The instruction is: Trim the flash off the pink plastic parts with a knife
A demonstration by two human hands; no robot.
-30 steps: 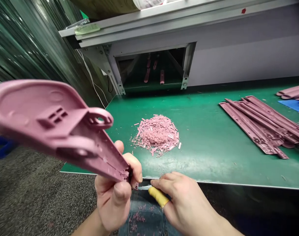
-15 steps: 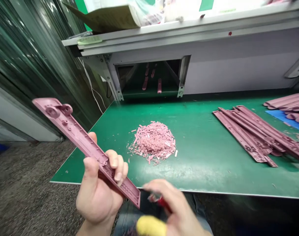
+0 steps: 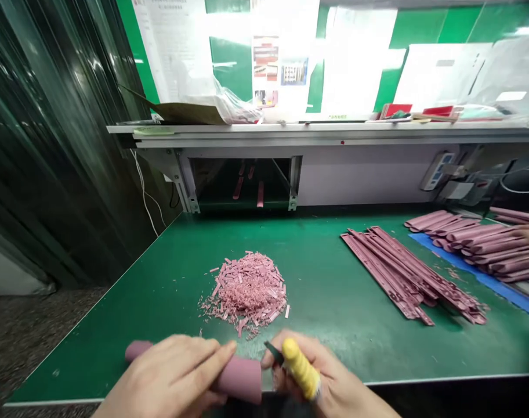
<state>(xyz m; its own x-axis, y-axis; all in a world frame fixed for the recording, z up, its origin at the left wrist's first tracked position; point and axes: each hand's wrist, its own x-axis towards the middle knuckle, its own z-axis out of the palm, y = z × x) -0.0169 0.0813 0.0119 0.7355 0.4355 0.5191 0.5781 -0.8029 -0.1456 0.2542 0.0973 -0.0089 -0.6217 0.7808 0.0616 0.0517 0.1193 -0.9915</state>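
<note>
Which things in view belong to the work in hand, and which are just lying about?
Likely in the work:
- pink part in the left hand
- dark-tipped tool in the right hand
- long pink pieces
- pile of pink scraps, probably waste

Apparently just lying about:
- brown sheet and clear plastic on the shelf

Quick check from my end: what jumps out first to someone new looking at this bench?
Most likely the heap of pink shavings in the middle of the green table. Next, the bright yellow finger wrap on the right hand, at the near edge, and the fanned stack of long pink strips to the right.
</note>
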